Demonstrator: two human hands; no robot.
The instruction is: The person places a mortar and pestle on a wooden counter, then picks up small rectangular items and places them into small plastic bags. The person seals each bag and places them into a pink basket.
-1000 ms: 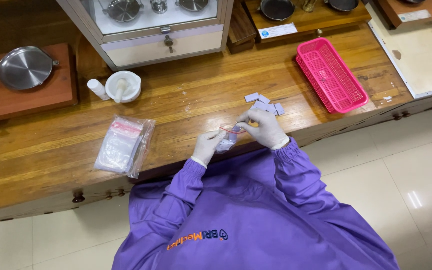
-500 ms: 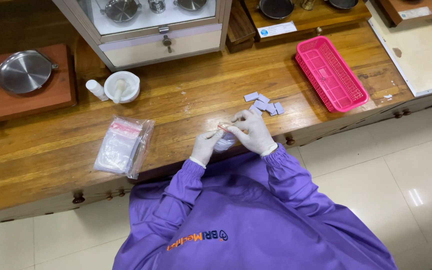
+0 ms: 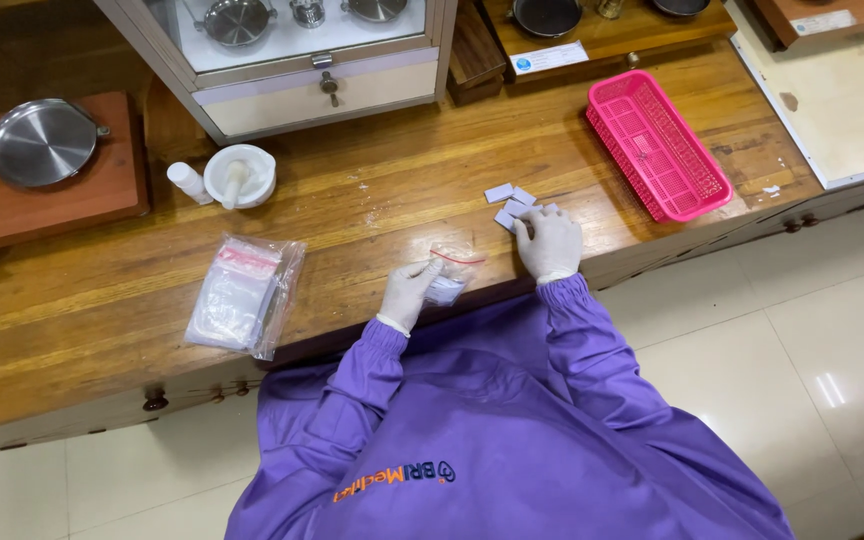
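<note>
Both my hands wear white gloves, and purple sleeves cover my arms. My left hand (image 3: 410, 292) pinches a small clear zip bag (image 3: 449, 277) with a red seal strip near the wooden bench's front edge. My right hand (image 3: 549, 244) rests on the bench with its fingers spread, the fingertips touching a small cluster of pale folded paper packets (image 3: 514, 206). It holds nothing that I can see.
A stack of clear zip bags (image 3: 242, 296) lies to the left. Behind it stand a white mortar with pestle (image 3: 239, 177) and a small white bottle (image 3: 188, 182). A pink plastic basket (image 3: 657, 143) sits to the right, a glass-fronted balance case (image 3: 302, 60) at the back, and a metal pan (image 3: 40, 141) on a wooden base at the left.
My right hand let go of the small bag and moved right and away to the paper packets. My left hand keeps the bag.
</note>
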